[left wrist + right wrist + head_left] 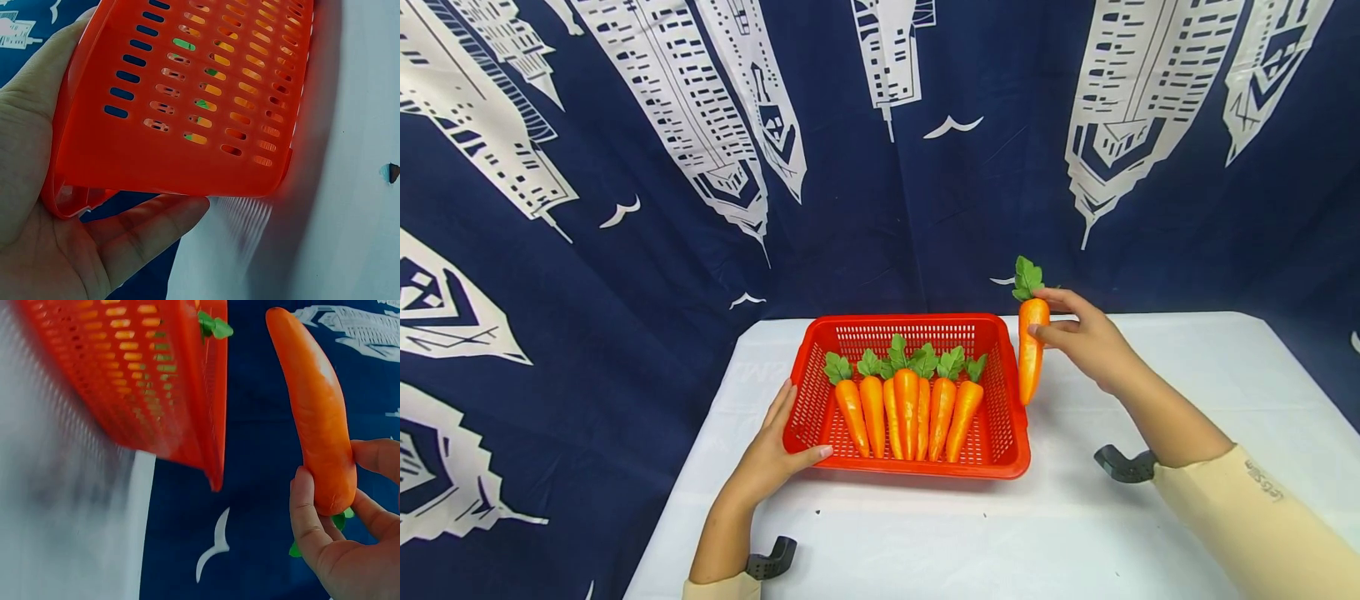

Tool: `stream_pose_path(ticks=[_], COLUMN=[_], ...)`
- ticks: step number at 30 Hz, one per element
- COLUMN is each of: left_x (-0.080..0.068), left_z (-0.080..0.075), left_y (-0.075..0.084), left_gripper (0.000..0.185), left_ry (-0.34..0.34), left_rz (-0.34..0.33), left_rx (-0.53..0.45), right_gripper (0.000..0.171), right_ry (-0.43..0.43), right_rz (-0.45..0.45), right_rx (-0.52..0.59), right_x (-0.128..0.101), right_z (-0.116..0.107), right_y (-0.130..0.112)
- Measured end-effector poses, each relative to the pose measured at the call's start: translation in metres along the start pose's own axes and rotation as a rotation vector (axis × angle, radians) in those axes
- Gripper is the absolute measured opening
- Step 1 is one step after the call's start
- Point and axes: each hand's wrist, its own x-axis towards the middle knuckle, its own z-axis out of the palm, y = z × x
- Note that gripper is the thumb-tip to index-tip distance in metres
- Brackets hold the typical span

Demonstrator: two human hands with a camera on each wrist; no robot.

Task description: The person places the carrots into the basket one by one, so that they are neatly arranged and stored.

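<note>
A red perforated plastic basket [917, 470] rests on the white table, with several orange carrots [907, 408] lying side by side in it, leaves toward the far wall. At the basket's left front corner, my left hand [763, 458] grips the rim, thumb over the front edge and fingers along the left side. My right hand [1086, 337] pinches one carrot [1032, 350] near its leafy top, between thumb and fingers. This carrot hangs tip down just beyond the basket's right rim. In the right wrist view the held carrot [319, 412] is apart from the basket [187, 406].
White cloth covers the table [880, 542] in front of and beside the basket. Behind it hangs a dark blue curtain [880, 208] with white buildings and birds. A black wrist mount [1126, 464] sits at the right wrist, another black mount [772, 558] at the left.
</note>
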Motion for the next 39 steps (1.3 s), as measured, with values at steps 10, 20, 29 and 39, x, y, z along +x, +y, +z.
stream_pose_path(ticks=[10,20,29,39], left_x=[0.0,0.001,0.001,0.001], left_z=[0.0,0.0,0.0,0.0], left_y=[-0.001,-0.001,-0.002,-0.001], left_gripper=[0.119,0.12,0.119,0.118], left_ry=[0.001,0.003,0.004,0.006], left_rz=[0.0,0.007,0.01,0.013], left_rx=[0.002,0.007,0.002,0.001], right_gripper=[0.059,0.054,0.052,0.049], right_ry=[-0.048,-0.096,-0.144,-0.251], right_rz=[-0.063,-0.076,-0.056,0.038], right_rx=[0.057,0.113,0.184,0.16], right_x=[0.016,0.037,0.056,0.065], right_z=[0.028,0.056,0.089,0.109], right_y=[-0.028,-0.047,-0.053,-0.039])
